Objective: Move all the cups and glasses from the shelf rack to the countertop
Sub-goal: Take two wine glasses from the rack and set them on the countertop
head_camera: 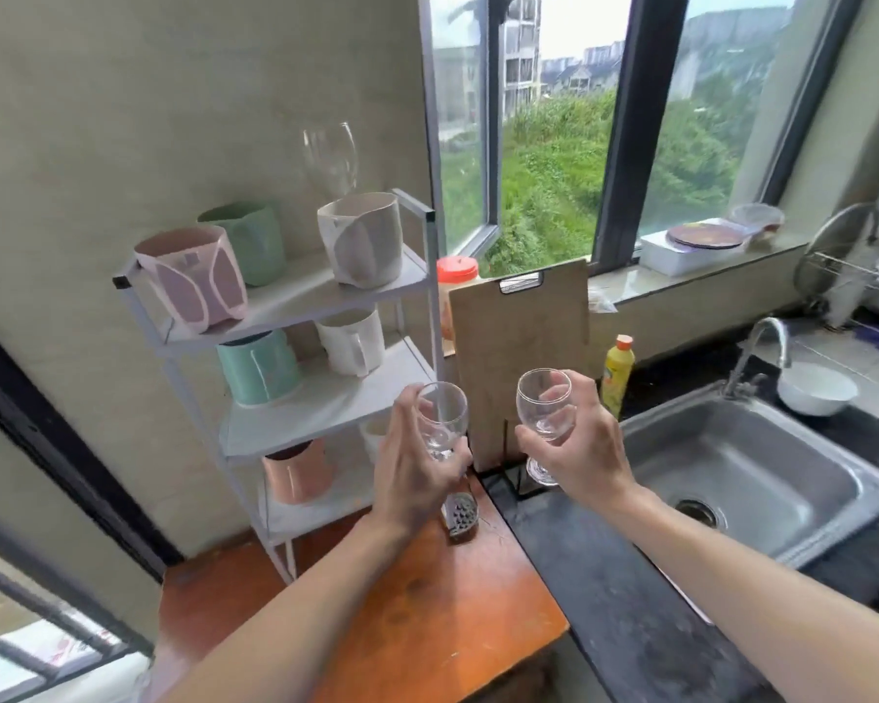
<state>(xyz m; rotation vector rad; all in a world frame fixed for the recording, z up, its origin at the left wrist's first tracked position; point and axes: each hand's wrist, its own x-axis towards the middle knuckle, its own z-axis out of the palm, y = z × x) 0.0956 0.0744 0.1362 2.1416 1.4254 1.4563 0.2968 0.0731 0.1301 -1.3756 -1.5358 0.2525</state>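
Midway through the clearing job, you hold a stemmed glass in each hand, both lifted clear of the white shelf rack (407,276) and carried toward the dark countertop (610,591). Your left hand (417,464) is wrapped around the bowl of the left glass (442,418), above the wooden side table (427,601); your right hand (574,449) is closed on the right glass (546,408), its foot hanging just over the counter's back corner beside the cutting board (521,357). Neither glass appears to be set down yet.

The step in hand looks like the carry-and-place. Next, you will likely need to lower each foot flat onto bare counter, away from the sink (762,474) edge, before loosening either grip.

Plenty remains on the rack: a tall wine glass (331,154) and a grey cup (361,235) on top, with a pink cup (194,276) and a green cup (247,241); a teal cup (257,367) and a white cup (351,342) on the middle tier; a copper-coloured cup (298,474) below.
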